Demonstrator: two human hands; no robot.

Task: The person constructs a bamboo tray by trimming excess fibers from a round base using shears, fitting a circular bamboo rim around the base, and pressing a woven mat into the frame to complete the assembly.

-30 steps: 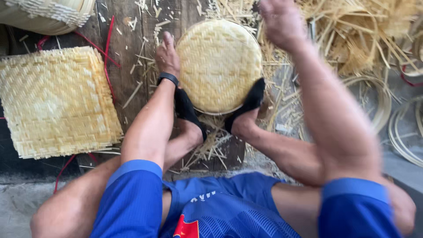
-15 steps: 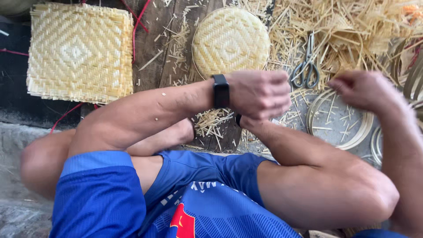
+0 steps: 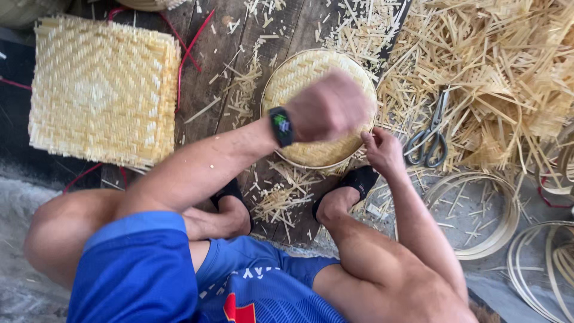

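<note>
Hands, left [image 3: 329, 107] and right [image 3: 382, 152], touch one round basket [image 3: 299, 75].

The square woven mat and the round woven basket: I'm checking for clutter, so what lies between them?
In the head view, dark wooden planks separate the square woven mat from the round woven basket, strewn with pale bamboo offcuts and a red cord.
</note>
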